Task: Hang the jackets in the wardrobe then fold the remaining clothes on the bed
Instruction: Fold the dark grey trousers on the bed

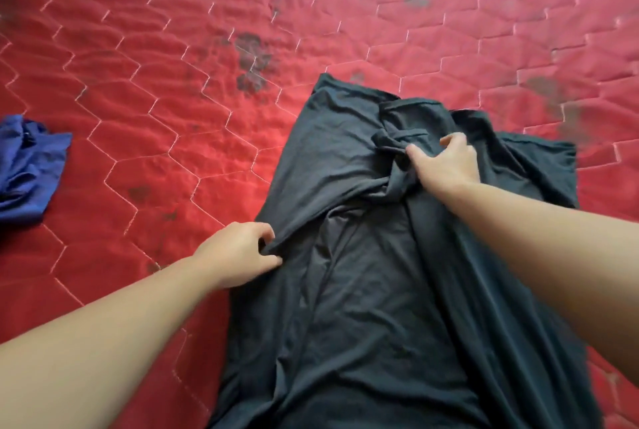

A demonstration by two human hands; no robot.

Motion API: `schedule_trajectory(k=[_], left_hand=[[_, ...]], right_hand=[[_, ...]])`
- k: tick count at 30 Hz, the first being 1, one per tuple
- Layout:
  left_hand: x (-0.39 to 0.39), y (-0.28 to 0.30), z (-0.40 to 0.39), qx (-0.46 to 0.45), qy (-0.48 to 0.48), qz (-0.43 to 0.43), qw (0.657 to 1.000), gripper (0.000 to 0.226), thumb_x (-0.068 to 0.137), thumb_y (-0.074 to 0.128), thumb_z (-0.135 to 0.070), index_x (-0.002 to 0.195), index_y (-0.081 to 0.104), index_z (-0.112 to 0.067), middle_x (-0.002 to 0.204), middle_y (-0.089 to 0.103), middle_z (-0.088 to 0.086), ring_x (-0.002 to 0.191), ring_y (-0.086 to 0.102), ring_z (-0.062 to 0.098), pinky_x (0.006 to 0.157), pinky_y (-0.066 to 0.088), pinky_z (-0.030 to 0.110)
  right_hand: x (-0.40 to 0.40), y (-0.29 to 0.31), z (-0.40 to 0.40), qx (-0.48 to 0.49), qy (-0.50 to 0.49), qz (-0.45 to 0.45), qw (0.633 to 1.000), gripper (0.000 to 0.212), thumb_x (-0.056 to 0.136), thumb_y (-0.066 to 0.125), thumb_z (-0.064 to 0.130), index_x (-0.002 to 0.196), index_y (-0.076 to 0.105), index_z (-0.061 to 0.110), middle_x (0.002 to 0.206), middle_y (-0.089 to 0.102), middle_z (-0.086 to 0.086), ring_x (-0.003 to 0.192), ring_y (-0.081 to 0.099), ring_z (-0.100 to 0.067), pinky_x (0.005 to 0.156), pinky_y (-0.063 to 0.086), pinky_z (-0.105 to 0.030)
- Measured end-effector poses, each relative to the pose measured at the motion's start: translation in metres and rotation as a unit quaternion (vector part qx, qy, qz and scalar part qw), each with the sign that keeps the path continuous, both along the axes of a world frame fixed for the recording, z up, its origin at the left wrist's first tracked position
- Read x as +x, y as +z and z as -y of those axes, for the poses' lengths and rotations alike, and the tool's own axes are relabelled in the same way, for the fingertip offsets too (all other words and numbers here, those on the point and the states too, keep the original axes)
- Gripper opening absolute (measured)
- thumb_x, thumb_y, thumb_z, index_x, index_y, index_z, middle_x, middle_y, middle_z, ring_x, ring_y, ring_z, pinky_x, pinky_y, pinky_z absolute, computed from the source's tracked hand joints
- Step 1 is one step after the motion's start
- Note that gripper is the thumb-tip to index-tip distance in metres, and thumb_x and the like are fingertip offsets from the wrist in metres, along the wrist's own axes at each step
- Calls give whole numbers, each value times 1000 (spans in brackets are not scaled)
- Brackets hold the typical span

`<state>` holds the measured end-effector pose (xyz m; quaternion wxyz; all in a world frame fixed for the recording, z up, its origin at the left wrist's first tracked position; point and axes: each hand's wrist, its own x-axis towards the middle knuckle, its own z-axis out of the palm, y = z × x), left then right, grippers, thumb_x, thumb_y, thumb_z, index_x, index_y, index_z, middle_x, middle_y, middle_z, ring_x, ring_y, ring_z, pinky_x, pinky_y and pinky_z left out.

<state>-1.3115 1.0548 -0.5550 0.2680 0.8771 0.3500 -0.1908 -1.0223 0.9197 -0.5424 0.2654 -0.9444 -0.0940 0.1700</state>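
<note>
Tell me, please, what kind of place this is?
Probably a bedroom: the surface is a red quilted bed cover, with a dark garment spread on it for folding and a crumpled blue garment lying at the left edge.

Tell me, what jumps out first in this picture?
A dark garment lies spread across the red quilt, filling the lower middle. The left hand pinches its left edge while the right hand grips bunched fabric near its top. A crumpled blue garment sits at the far left.

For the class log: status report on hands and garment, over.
Both hands, left and right, grip dark garment. Spread, unfolded. Blue garment lies apart.
</note>
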Motion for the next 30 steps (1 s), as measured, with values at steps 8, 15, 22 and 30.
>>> schedule_trajectory(k=[8,15,22,30], left_hand=[[8,-5,-46,-104,-136,-65,983,56,77,75,-45,56,38,-8,42,30,-6,43,28,11,42,22,21],[20,-2,-70,-206,-184,-197,941,31,74,76,-48,64,66,-19,51,61,-16,48,46,2,52,38,18],[19,-10,-73,-271,-162,-276,908,39,76,76,-46,57,53,-21,58,66,-10,46,42,8,48,37,20],[9,-13,-73,-285,-159,-355,876,32,77,76,-45,64,57,-23,61,70,-10,50,43,8,48,40,17]], right_hand=[[-5,7,-24,-70,123,84,986,15,88,52,26,86,65,18,95,63,-5,91,58,-29,72,40,-31],[29,29,-55,306,-203,-344,865,32,97,40,22,115,65,12,110,70,-8,92,69,-25,71,55,-36],[31,-1,-45,206,-159,-298,918,13,90,63,14,84,56,22,76,60,1,62,55,-12,63,45,-27],[26,-11,-42,238,-195,-190,932,26,83,72,27,103,57,21,114,66,-5,101,66,-22,68,54,-32]])
